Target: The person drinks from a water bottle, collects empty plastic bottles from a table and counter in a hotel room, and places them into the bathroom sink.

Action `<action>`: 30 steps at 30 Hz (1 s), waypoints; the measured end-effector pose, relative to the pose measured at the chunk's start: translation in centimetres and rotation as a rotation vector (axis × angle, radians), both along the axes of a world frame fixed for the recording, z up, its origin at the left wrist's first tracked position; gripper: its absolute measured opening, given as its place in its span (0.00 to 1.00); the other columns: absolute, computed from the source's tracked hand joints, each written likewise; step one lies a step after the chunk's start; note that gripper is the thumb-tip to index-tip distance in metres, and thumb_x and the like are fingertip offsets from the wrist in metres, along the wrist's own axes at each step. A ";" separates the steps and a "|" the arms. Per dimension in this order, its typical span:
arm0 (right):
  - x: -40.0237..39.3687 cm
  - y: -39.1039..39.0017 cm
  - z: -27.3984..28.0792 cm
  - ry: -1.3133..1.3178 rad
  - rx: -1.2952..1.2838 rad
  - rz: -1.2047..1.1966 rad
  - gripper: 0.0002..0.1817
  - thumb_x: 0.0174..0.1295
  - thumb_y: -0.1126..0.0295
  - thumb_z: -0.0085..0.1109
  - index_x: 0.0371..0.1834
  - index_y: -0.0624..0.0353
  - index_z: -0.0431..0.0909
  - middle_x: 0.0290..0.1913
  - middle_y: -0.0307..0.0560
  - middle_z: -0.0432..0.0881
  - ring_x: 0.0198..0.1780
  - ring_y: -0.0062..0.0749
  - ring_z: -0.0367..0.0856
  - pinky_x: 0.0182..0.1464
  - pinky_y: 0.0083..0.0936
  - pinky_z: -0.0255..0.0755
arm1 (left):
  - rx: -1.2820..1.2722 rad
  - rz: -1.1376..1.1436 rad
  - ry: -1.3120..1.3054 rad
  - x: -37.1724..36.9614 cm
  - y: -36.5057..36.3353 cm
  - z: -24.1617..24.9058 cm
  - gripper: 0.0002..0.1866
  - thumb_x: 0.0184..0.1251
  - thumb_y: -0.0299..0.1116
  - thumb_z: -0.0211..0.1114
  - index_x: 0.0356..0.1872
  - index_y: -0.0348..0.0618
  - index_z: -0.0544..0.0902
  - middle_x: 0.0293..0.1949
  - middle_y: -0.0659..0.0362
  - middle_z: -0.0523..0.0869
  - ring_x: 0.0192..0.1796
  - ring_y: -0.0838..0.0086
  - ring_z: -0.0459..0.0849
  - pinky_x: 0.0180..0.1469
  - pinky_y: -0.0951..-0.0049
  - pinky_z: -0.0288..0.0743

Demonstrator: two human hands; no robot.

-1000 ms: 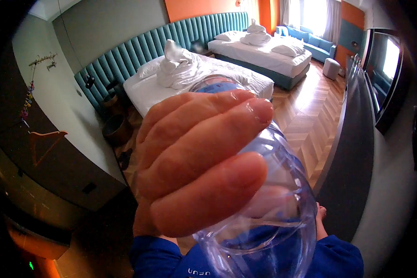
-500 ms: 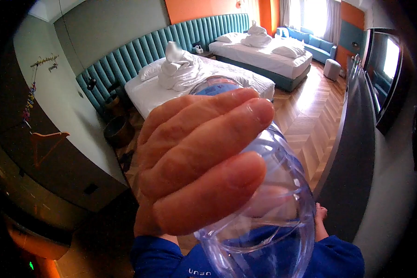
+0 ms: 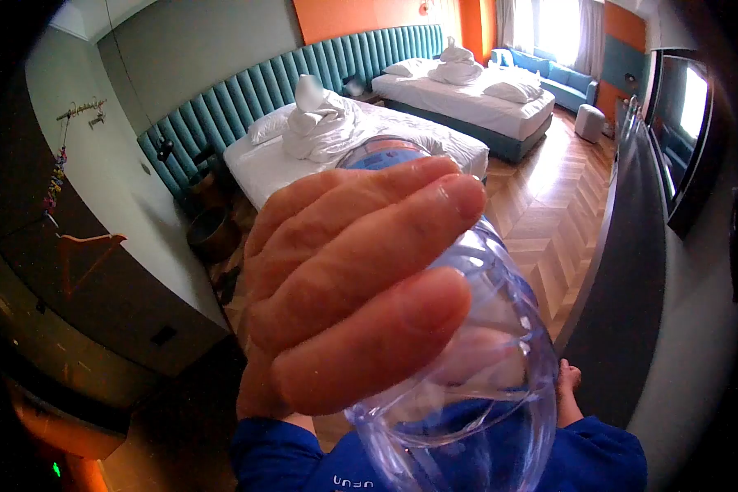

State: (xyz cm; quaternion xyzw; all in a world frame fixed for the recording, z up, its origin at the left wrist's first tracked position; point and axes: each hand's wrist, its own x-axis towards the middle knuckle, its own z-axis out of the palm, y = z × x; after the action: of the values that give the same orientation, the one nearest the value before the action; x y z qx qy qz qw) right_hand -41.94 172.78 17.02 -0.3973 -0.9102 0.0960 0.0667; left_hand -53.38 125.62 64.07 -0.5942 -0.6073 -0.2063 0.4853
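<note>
Close to the camera, my left hand (image 3: 361, 287) is wrapped round a clear plastic bottle (image 3: 476, 426). Its fingers cover the bottle's middle, and a blue label (image 3: 385, 157) shows just above them. The bottle stands tilted, with its wide ribbed part toward the bottom of the view. Lower right, my right hand (image 3: 570, 377) is small in view beside the edge of a long dark counter (image 3: 619, 353). Its fingers look curled; what they hold, if anything, cannot be made out.
Two beds with rumpled white bedding (image 3: 328, 127) stand along a green padded headboard (image 3: 254, 90). A blue sofa (image 3: 566, 79) and a grey stool (image 3: 589, 123) are near the window. A hanger (image 3: 90, 239) hangs at left, a round bin (image 3: 213, 234) sits by the wall.
The room has shifted very slightly in view. My left hand keeps its hold on the bottle, and my right hand stays beside the counter.
</note>
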 end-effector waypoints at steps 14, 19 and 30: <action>0.4 -0.1 0.7 0.180 -0.087 -0.092 0.29 0.48 0.43 0.60 0.31 0.62 0.84 0.37 0.57 0.84 0.42 0.50 0.81 0.48 0.38 0.72 | 0.061 0.008 -0.033 0.3 0.6 -0.6 0.53 0.39 0.44 0.79 0.66 0.50 0.54 0.53 0.40 0.74 0.49 0.53 0.79 0.51 0.60 0.75; 0.4 -0.1 0.1 0.232 -0.120 -0.118 0.29 0.49 0.43 0.60 0.30 0.63 0.83 0.35 0.57 0.84 0.41 0.50 0.82 0.47 0.38 0.72 | 0.064 0.017 0.014 -0.1 0.5 -0.4 0.52 0.40 0.46 0.78 0.65 0.48 0.55 0.53 0.41 0.75 0.48 0.53 0.80 0.50 0.60 0.75; 0.4 -2.7 4.1 0.128 -0.136 -0.032 0.18 0.55 0.56 0.57 0.38 0.60 0.79 0.38 0.52 0.81 0.41 0.42 0.80 0.45 0.35 0.73 | 0.217 -0.017 -0.321 1.8 1.1 -0.3 0.27 0.49 0.38 0.71 0.51 0.54 0.69 0.52 0.51 0.79 0.50 0.59 0.81 0.53 0.58 0.72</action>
State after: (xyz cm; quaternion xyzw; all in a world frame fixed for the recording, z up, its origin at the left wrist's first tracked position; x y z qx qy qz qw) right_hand -41.50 170.06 21.14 -0.4084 -0.8890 0.1817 0.0991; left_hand -51.58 126.70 63.78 -0.5027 -0.6463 -0.3669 0.4416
